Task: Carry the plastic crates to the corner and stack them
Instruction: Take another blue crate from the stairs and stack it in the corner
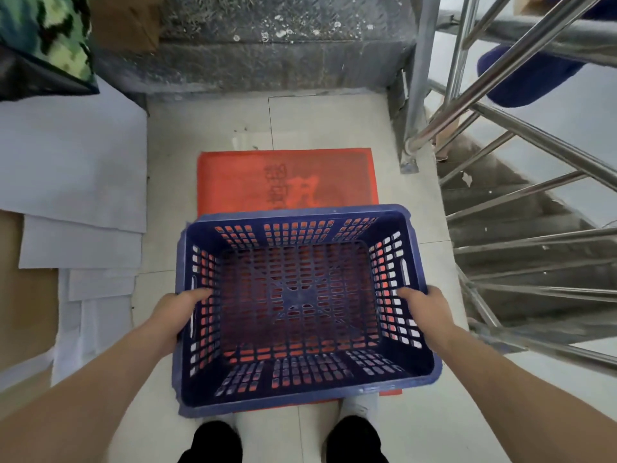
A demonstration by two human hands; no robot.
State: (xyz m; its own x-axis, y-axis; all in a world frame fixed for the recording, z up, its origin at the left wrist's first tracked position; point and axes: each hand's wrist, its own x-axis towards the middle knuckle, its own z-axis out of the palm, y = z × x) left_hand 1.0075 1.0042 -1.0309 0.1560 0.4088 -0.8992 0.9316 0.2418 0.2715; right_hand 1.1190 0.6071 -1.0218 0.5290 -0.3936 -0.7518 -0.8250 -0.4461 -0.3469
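- pale floor tiles [320, 121] cover a small landing; a grey stone step [267, 61] closes the far side, and a steel stair railing [500, 88] goes down on the right.
- on the left lie white sheets [73, 162] over brown cardboard [20, 289], with a camouflage cloth [43, 31] at the far left corner.
- a red mat [287, 178] lies on the floor in the middle; its far half is bare.
- the blue plastic crate [300, 309] is held above the near half of the mat, just in front of the person's black shoes [357, 439]. it is empty and its open side faces up.
- the left hand [180, 312] grips the left wall of the crate, with fingers curled over the rim into the inside. the right hand [424, 309] grips the right wall in the same manner. both hands are closed on the crate.
- the crate sits between the two hands, so both are equally near. its long axis seems to run near to far, away from the body, and the hands hold the two long sides.
- no second crate is visible, so no stack is started in this view.
- i judge that the corner could be at the far left or the far right by the railing post [414, 95], but i cannot tell which; the crate must travel far, past the mat.
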